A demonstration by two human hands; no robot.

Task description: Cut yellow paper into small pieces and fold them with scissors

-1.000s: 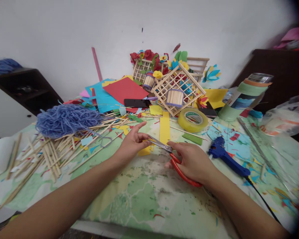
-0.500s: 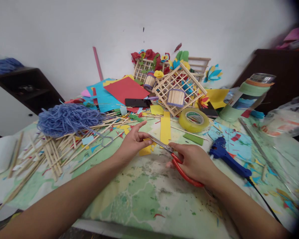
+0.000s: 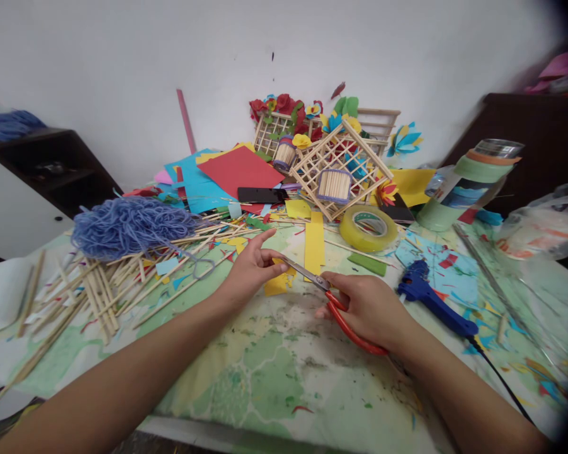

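Observation:
Red-handled scissors [image 3: 353, 331] are gripped in my right hand [image 3: 372, 309], their narrow blades pointing left and looking closed together. The blade tips reach the fingertips of my left hand [image 3: 253, 268]. There the thumb and a finger are pinched, with the index finger stretched out above. A tiny bit of yellow paper [image 3: 284, 267] shows at the thumb tip; most of it is hidden. Behind the blades, a yellow paper strip [image 3: 315, 236] lies on the table, and a yellow scrap [image 3: 275, 287] is under the left hand.
Blue yarn [image 3: 132, 227] and wooden sticks [image 3: 99, 293] lie at left. Stick lattice frames [image 3: 341, 170] with paper flowers stand behind, near red paper [image 3: 239, 173] and a phone [image 3: 262, 195]. Rightward are a tape roll [image 3: 348, 230], a corded glue gun [image 3: 438, 306] and a bottle [image 3: 466, 189].
The left thumb and fingertips have shifted slightly at the blade tips, and a yellow bit now shows there. My right hand and the scissors have stayed nearly still.

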